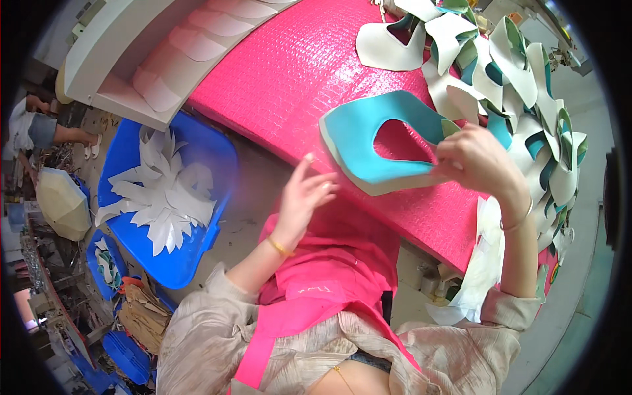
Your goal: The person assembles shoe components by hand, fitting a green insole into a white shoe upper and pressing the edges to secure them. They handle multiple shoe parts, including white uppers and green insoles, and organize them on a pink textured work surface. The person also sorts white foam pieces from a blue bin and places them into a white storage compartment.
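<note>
A teal shoe upper piece (359, 135) with a cream edge and a large curved cut-out hangs tilted over the pink table. My right hand (475, 160) pinches it at its right end, where the two arms of the cut-out come together. To the left of the piece, apart from it, my left hand (304, 199) is raised over the table's near edge with fingers spread and nothing in them. Beyond my right hand lies a large heap of similar cream and teal upper pieces (511, 72), overlapping one another.
The pink-covered table (283, 72) spans the middle. A white machine (125, 52) with a row of pale curved sheets (197, 43) stands at the far left. Below it, a blue bin (217, 158) holds white scraps. White sheets (484, 243) hang by my right forearm. Another person (43, 125) is far left.
</note>
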Motion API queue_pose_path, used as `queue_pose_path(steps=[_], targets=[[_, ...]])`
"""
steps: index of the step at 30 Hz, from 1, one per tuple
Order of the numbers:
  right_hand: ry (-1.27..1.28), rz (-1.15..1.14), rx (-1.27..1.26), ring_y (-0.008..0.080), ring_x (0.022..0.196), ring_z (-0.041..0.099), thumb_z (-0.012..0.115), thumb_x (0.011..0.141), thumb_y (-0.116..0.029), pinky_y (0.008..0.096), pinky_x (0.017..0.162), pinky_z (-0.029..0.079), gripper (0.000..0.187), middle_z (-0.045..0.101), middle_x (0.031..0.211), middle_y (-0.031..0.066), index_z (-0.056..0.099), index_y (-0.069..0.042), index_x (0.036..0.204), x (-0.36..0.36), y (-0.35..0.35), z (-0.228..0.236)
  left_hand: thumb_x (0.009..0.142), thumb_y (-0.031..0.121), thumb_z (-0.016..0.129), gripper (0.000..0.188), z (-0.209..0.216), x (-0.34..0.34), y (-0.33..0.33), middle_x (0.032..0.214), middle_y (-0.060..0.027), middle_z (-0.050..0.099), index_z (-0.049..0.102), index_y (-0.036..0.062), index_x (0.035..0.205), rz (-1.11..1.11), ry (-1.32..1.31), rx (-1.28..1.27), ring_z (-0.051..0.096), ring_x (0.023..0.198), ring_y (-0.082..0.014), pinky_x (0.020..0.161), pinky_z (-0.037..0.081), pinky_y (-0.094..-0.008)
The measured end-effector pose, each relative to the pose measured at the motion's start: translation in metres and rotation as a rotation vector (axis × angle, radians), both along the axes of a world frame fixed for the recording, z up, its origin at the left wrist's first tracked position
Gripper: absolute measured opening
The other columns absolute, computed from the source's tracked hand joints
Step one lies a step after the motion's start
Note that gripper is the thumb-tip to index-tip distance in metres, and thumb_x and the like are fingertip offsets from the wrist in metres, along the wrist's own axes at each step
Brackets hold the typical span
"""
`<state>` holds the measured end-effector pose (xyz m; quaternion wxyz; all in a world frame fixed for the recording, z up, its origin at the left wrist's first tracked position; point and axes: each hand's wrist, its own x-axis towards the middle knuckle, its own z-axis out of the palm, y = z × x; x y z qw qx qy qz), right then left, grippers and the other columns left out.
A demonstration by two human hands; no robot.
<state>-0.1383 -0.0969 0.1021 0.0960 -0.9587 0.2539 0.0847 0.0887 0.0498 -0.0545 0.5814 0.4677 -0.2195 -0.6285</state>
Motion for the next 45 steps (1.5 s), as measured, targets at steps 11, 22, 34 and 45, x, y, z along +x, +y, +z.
queue_pose_path(steps=[11, 22, 34, 45], targets=[[-0.767, -0.24, 0.81, 0.0102, 0.082, 0.058, 0.05, 0.091, -0.029, 0.024, 0.076, 0.046, 0.036, 0.062, 0.085, 0.0074, 0.058, 0.002, 0.105, 0.04, -0.007, -0.016, 0.087, 0.008, 0.054, 0.021, 0.016, 0.014, 0.015, 0.09, -0.0071, 0.064, 0.061, 0.0, 0.105, -0.029, -0.039, -0.108, 0.06, 0.075, -0.0115, 0.068, 0.049, -0.0239], [-0.857, -0.44, 1.083, 0.0201, 0.104, 0.051, 0.044, 0.089, -0.042, 0.031, 0.091, 0.038, 0.048, 0.052, 0.117, 0.0093, 0.048, -0.005, 0.119, 0.057, -0.035, -0.042, 0.062, 0.009, 0.069, 0.042, 0.021, -0.061, -0.072, 0.093, -0.0158, 0.058, 0.057, 0.0015, 0.102, -0.171, -1.18, -0.714, 0.055, 0.093, -0.0334, 0.08, 0.045, -0.0392], [0.044, -0.16, -0.46, 0.0181, 0.073, 0.058, 0.06, 0.064, -0.004, 0.03, 0.06, 0.047, 0.013, 0.051, 0.075, 0.0038, 0.051, -0.008, 0.073, -0.004, 0.027, -0.074, 0.062, -0.004, 0.055, 0.019, 0.017, -0.064, -0.078, 0.074, -0.0088, 0.061, 0.06, 0.0053, 0.079, -0.079, -1.23, -0.699, 0.058, 0.072, -0.027, 0.065, 0.045, -0.0357], [-0.164, -0.072, -0.571, 0.0172, 0.064, 0.056, 0.057, 0.064, -0.008, 0.0295, 0.056, 0.045, 0.007, 0.048, 0.066, 0.0032, 0.05, -0.01, 0.066, -0.016, 0.015, -0.086, 0.066, 0.005, 0.055, 0.012, 0.016, -0.066, -0.088, 0.074, -0.0054, 0.058, 0.059, 0.0086, 0.077, -0.088, -1.483, -0.803, 0.057, 0.071, -0.0231, 0.061, 0.041, -0.034]])
